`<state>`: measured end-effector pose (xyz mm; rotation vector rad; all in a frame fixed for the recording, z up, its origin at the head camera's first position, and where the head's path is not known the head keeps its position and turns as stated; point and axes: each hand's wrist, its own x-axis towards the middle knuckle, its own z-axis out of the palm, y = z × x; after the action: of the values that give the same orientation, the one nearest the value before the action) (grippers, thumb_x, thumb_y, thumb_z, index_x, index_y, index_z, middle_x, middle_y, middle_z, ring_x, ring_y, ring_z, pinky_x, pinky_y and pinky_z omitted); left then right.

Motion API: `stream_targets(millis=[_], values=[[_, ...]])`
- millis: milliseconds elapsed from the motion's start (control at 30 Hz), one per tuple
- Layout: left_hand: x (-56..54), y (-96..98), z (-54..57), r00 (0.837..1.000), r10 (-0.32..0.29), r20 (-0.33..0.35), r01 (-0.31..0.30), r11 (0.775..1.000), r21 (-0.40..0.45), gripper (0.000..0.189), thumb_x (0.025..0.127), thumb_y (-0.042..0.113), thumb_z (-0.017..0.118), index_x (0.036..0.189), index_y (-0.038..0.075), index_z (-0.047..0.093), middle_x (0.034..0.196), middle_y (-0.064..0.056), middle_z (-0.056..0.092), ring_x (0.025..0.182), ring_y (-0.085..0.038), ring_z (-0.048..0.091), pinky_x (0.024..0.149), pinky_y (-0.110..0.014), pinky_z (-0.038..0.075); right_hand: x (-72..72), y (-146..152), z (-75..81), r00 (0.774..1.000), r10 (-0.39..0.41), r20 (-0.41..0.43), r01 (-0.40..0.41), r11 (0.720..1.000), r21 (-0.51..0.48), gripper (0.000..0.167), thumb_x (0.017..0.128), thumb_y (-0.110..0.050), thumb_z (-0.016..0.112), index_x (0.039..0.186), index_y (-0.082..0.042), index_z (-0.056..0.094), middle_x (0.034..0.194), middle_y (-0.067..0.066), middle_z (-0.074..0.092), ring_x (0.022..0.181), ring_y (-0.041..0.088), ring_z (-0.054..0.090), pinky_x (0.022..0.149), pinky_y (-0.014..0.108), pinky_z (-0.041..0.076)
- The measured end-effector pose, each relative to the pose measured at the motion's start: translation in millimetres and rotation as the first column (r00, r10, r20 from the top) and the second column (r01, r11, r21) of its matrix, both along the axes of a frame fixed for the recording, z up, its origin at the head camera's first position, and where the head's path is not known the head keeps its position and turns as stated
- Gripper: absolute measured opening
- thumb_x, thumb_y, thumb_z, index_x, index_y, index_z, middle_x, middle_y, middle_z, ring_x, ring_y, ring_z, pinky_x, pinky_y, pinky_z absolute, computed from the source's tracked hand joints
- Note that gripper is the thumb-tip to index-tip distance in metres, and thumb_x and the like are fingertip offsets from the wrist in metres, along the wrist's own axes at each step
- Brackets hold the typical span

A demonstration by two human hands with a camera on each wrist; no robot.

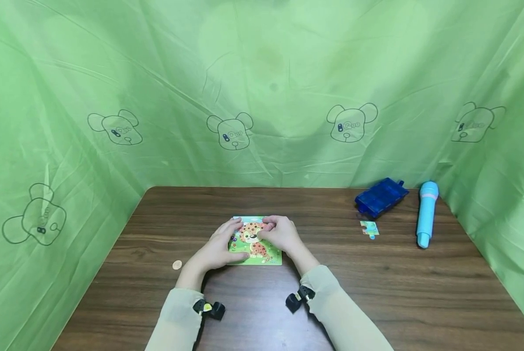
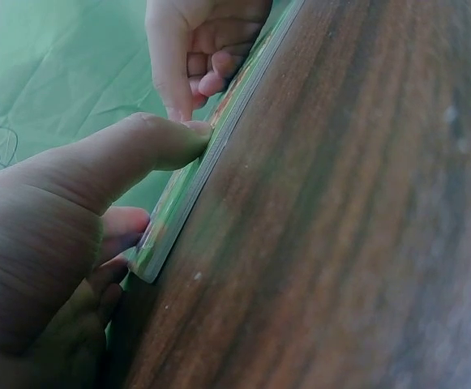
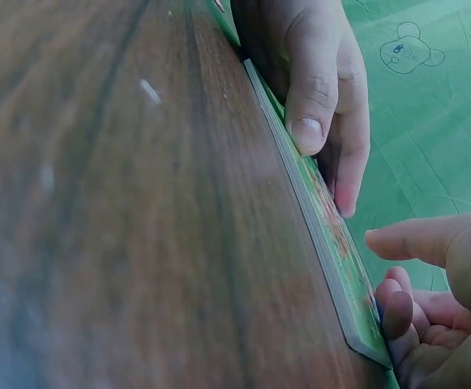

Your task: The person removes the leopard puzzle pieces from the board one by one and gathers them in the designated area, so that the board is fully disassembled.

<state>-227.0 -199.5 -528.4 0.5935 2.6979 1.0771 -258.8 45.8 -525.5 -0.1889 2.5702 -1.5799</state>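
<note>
A jigsaw puzzle (image 1: 259, 249) showing a spotted cartoon leopard on green grass lies flat on the table in front of me. My left hand (image 1: 218, 249) spans its left side. The left thumb rests over the near edge of the puzzle (image 2: 170, 223), and the other fingers lie along its left and far part. My right hand (image 1: 284, 236) is over the right half, its thumb (image 3: 409, 241) straight and pointing inward at the leopard's face. The other right fingers are loosely bent by the puzzle's right edge (image 3: 363, 336); nothing shows between them.
At the back right sits a translucent blue box (image 1: 381, 196). A loose jigsaw piece (image 1: 369, 227) lies just before it. Farther right is a light blue toy microphone (image 1: 427, 214). A small round beige disc (image 1: 177, 264) lies left of my left hand. Green cloth (image 1: 271, 97) hangs behind.
</note>
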Motion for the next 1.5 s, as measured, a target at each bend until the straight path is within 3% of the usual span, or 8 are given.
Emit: stream_targets(millis=[633, 900, 1267, 1500], values=[[0.1, 1.0, -0.6, 1.000, 0.003, -0.008, -0.003, 1.000, -0.015, 0.101, 0.088, 0.046, 0.089, 0.168, 0.008, 0.041, 0.178, -0.007, 0.032, 0.168, -0.033, 0.014, 0.132, -0.064, 0.020, 0.5, 1.0, 0.1, 1.000, 0.002, 0.027, -0.002, 1.000, -0.024, 0.046, 0.084, -0.013, 0.090, 0.126, 0.000, 0.077, 0.086, -0.001, 0.070, 0.075, 0.012, 0.062, 0.064, 0.027, 0.051], [-0.1, 0.4, -1.2, 1.000, -0.003, -0.010, 0.003, 1.000, -0.029, 0.100, 0.089, 0.046, 0.089, 0.168, 0.007, 0.041, 0.179, -0.008, 0.031, 0.169, -0.033, 0.014, 0.132, -0.063, 0.019, 0.6, -0.1, -0.9, 0.998, -0.024, 0.050, 0.028, 0.996, -0.079, 0.045, 0.085, -0.010, 0.089, 0.127, -0.003, 0.076, 0.088, -0.001, 0.068, 0.074, 0.011, 0.058, 0.064, 0.024, 0.048], [-0.7, 1.7, 0.6, 1.000, -0.005, -0.017, 0.005, 1.000, -0.029, 0.100, 0.089, 0.046, 0.089, 0.167, 0.005, 0.042, 0.178, -0.010, 0.032, 0.168, -0.035, 0.015, 0.132, -0.064, 0.019, 2.8, 0.9, 3.4, 0.999, -0.028, 0.036, 0.030, 0.997, -0.074, 0.044, 0.088, -0.015, 0.089, 0.128, -0.014, 0.072, 0.115, 0.005, 0.072, 0.090, 0.019, 0.065, 0.077, 0.034, 0.054], [0.7, 2.2, 1.4, 1.000, 0.001, -0.010, -0.001, 1.000, -0.030, 0.099, 0.089, 0.045, 0.089, 0.166, 0.005, 0.043, 0.178, -0.009, 0.032, 0.168, -0.034, 0.015, 0.132, -0.064, 0.019, 2.5, -0.2, 0.7, 1.000, -0.011, 0.028, 0.013, 0.998, -0.054, 0.038, 0.095, -0.015, 0.084, 0.130, -0.013, 0.070, 0.105, 0.001, 0.076, 0.088, 0.016, 0.068, 0.076, 0.034, 0.055]])
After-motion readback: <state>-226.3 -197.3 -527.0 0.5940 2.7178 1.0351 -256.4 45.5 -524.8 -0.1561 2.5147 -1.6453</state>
